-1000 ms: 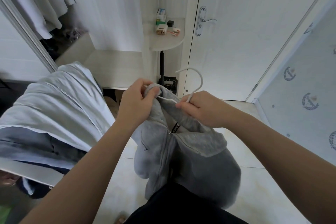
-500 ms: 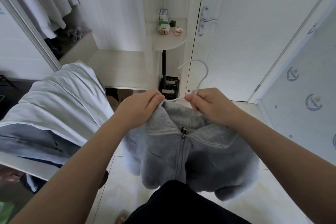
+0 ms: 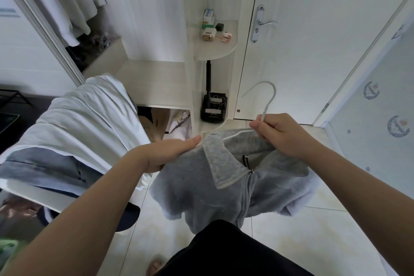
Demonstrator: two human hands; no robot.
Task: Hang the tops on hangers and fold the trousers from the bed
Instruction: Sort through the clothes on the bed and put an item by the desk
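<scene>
The left hand (image 3: 165, 152), gripping the grey zip top (image 3: 212, 188) at its left shoulder, has moved leftward, spreading the fabric along the white hanger (image 3: 269, 105). The right hand (image 3: 284, 134) still pinches the hanger neck, holding the top near centre; seating appears almost complete.

The left hand (image 3: 165, 152) and right hand (image 3: 284, 134) are bare, and both forearms are uncovered right to the edge of view. The fingernails are short and plain. A plain black garment of smooth matte fabric (image 3: 224, 251) covers the body below. Beside it show the toes of one foot (image 3: 154, 265), blurred.
</scene>
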